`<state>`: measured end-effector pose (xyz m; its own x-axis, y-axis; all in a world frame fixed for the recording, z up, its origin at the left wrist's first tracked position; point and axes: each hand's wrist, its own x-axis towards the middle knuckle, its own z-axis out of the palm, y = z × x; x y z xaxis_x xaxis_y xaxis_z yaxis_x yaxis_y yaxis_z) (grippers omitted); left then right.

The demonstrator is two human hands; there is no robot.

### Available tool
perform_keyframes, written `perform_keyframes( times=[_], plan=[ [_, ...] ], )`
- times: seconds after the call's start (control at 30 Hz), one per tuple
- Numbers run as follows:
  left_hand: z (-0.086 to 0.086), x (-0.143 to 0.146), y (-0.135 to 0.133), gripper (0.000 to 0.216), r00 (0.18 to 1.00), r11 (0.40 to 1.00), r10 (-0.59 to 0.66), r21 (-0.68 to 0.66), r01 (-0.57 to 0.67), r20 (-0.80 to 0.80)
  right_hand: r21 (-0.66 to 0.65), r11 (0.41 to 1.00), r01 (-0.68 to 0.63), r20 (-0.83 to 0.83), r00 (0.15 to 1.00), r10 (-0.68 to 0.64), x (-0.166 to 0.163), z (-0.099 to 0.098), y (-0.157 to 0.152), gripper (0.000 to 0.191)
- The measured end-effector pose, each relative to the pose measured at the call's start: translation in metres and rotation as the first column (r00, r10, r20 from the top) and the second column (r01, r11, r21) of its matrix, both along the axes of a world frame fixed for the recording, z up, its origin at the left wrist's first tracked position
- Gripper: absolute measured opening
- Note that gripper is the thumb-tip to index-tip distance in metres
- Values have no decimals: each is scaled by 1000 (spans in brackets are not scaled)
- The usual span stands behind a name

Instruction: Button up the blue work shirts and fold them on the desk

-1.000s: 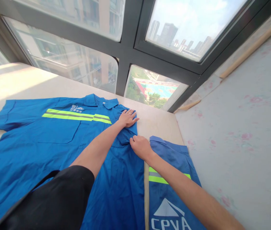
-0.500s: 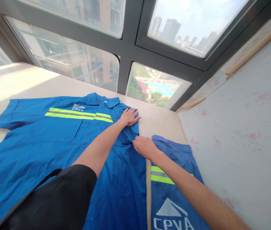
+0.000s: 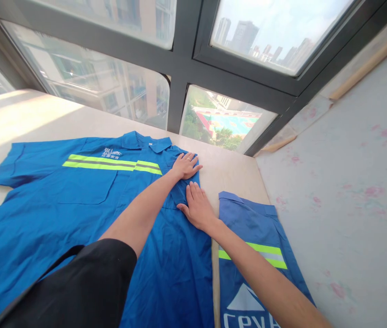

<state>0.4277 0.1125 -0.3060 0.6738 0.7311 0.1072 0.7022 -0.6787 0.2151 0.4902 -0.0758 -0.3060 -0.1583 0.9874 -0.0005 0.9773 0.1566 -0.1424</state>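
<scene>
A blue short-sleeved work shirt (image 3: 90, 223) lies front up, with a yellow-green and grey reflective stripe and white lettering on its chest. Its left-hand sleeve in view is spread out; the right-hand side is folded inward over the chest. My left hand (image 3: 184, 166) rests flat on this folded part near the collar, fingers spread. Just below it, my right hand (image 3: 198, 205) presses on the same fold, palm down with its fingers stretched out and the thumb apart. A second blue garment (image 3: 248, 269) with a stripe and a white logo lies beside the shirt, partly under my right forearm.
Both garments lie on a pale wooden surface (image 3: 227, 171). Behind it stands a window with dark grey frames (image 3: 179, 68). A wall with flowered paper (image 3: 343, 182) bounds the right side. Sunlight falls on the surface at the far left.
My right hand has let go of the pinched edge of the folded sleeve and now lies flat on it. My left hand has stayed in place on the shirt.
</scene>
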Motion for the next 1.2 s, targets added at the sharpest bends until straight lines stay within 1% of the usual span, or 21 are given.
perform_keyframes(
  times=[0.2, 0.3, 0.4, 0.47, 0.53, 0.6, 0.67, 0.77, 0.83, 0.87, 0.93, 0.97, 1.0, 1.03, 1.1, 1.13, 1.2],
  plan=[
    [3, 4, -2, 68, 999, 999, 21, -35, -23, -49, 33, 999, 8, 13, 1000, -9, -2, -1, -4, 79],
    [4, 8, -6, 69, 996, 997, 52, -60, -57, -79, 22, 999, 24, 38, 999, -24, -3, -2, -5, 79],
    [4, 9, -11, 69, 994, 992, 91, -83, -97, -68, 3, 1000, 21, 72, 997, -21, -3, -2, -7, 78],
    [3, 3, -14, 70, 996, 993, 71, -95, -75, -45, -19, 1000, 7, 89, 996, -5, -2, -2, -8, 79],
    [3, -9, -17, 69, 999, 995, 3, -100, -6, -33, -48, 999, -13, 97, 995, 17, -1, -1, -9, 80],
    [6, -31, -22, 66, 997, 993, -72, -97, 69, -34, -79, 997, -24, 100, 995, 32, 0, 1, -9, 82],
    [11, -60, -30, 61, 993, 990, -116, -87, 113, -31, -108, 994, -23, 105, 994, 35, 1, 2, -9, 83],
    [19, -119, -41, 57, 994, 993, -102, -66, 100, -36, -144, 989, -15, 116, 993, 31, 1, 4, -9, 83],
    [24, -166, -47, 57, 998, 998, -40, -58, 37, -43, -173, 985, -17, 120, 992, 38, 2, 6, -9, 83],
    [26, -191, -49, 55, 999, 998, 18, -65, -21, -39, -196, 980, -17, 124, 991, 42, 2, 7, -10, 83],
    [31, -242, -52, 50, 980, 976, 201, -85, -200, 2, -242, 970, -16, 141, 989, 52, 3, 10, -11, 84],
    [33, -267, -54, 46, 939, 936, 341, -111, -335, 40, -267, 964, -11, 156, 986, 55, 4, 12, -11, 84],
    [35, -292, -55, 43, 868, 868, 489, -140, -476, 81, -291, 957, -5, 172, 983, 58, 5, 15, -11, 84],
    [37, -315, -56, 41, 800, 803, 592, -150, -577, 98, -313, 950, -2, 187, 980, 64, 6, 18, -9, 84],
    [42, -358, -57, 40, 650, 660, 750, -175, -730, 120, -358, 934, 0, 211, 974, 81, 6, 26, -3, 83],
    [44, -376, -58, 40, 574, 586, 810, -192, -787, 121, -382, 924, 5, 224, 971, 88, 3, 31, 2, 82],
    [46, -407, -57, 39, 394, 412, 911, -256, -874, 121, -422, 906, 47, 255, 964, 69, -8, 41, 12, 70]
  ],
)
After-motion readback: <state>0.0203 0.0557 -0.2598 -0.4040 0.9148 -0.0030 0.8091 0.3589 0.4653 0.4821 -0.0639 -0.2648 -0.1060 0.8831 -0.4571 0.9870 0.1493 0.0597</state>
